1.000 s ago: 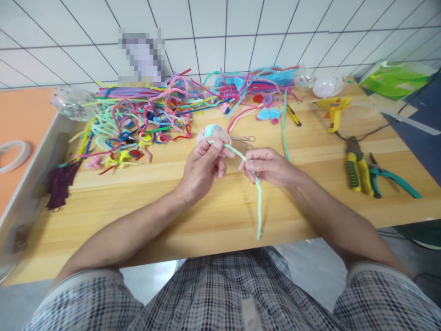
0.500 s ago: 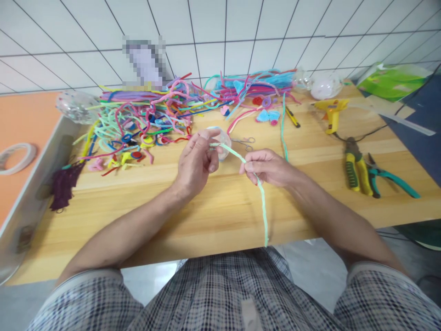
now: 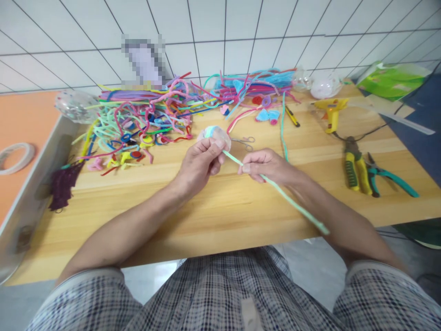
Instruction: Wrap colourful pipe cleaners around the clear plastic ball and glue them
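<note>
A light green pipe cleaner [image 3: 293, 203] runs between my two hands above the wooden table. My left hand [image 3: 203, 161] pinches one end of it between thumb and fingers. Farther along, my right hand [image 3: 263, 164] grips the same strand, and its long free end slants down to the right over my forearm. Just behind my left hand lies a clear round ball [image 3: 220, 134] with pale blue showing in it, partly hidden by the fingers. A small pair of scissors [image 3: 245, 143] rests beside the ball.
A heap of coloured pipe cleaners [image 3: 138, 119] spreads along the back left. To the right are a yellow glue gun [image 3: 331, 112] with its cord, a box cutter [image 3: 292, 116], yellow-green pliers [image 3: 356, 170] and teal pliers [image 3: 389, 177]. A tape roll [image 3: 16, 158] lies at far left.
The pipe cleaner's free end has swung from hanging straight down to slanting right. My left hand has closed farther over its end, and the span between the hands is shorter.
</note>
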### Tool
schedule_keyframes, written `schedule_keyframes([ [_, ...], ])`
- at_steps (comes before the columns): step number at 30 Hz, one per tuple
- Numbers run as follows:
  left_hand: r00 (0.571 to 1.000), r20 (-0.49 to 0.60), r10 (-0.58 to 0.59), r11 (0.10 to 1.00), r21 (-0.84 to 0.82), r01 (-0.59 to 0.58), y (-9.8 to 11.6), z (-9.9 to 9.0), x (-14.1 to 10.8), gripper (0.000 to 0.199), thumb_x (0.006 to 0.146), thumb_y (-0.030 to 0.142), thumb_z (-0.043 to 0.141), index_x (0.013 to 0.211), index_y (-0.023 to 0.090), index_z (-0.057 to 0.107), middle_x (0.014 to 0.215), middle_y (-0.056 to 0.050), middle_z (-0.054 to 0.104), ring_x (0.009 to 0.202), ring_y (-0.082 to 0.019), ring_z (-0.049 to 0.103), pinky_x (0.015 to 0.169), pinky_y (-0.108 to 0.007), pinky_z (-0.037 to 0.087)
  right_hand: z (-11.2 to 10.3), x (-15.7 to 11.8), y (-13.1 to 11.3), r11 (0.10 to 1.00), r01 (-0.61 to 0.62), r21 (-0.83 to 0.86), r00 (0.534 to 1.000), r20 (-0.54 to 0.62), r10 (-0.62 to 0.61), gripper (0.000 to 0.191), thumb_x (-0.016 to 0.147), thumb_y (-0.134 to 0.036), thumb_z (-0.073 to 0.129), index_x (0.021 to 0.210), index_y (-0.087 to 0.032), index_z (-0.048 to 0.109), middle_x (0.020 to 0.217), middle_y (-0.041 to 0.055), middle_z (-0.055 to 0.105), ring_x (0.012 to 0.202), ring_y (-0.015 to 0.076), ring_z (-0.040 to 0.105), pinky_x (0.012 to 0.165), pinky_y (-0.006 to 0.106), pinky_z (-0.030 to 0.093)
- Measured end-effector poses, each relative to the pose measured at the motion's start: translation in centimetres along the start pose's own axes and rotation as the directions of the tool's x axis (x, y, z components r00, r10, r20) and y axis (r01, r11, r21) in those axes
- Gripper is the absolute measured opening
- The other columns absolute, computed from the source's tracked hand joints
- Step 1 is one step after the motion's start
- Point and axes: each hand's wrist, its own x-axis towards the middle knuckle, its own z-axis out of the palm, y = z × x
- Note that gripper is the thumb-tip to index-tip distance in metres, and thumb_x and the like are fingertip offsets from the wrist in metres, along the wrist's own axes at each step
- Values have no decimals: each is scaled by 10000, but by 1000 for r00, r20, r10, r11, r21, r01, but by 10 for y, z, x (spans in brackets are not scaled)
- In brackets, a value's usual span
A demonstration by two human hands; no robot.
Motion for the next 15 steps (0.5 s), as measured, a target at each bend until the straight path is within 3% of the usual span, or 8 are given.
schedule_keyframes([
  [3,989,109,-104,994,52,99,11,-5,3,605,754,606,1100,713,174,679,599,31,633,434,-43,436,418,-191,253,-11,-2,-5,1000,-13,-20,999,41,13,348,984,-507,891,921,-167,852,479,-86,577,410,62,423,450,226,286],
  [6,983,140,-119,984,150,98,18,-14,8,638,701,657,1108,649,169,701,582,6,641,441,-47,427,422,-196,249,-18,-2,-7,996,-83,19,993,84,81,381,964,-536,918,908,-165,850,466,-89,562,402,60,401,444,224,297],
  [12,970,226,-94,913,408,-7,27,-29,13,518,828,593,1037,651,161,813,494,-15,559,455,-67,408,473,-199,247,-23,0,-3,985,-160,61,977,152,149,459,920,-598,962,904,-154,848,450,-94,544,381,45,372,435,204,309],
  [15,960,250,-123,913,407,11,28,-32,15,504,831,604,1029,678,164,837,510,-23,573,445,-73,421,469,-208,250,-23,0,-4,983,-172,70,977,139,161,451,915,-586,969,912,-150,853,446,-93,544,382,44,379,440,198,322],
])
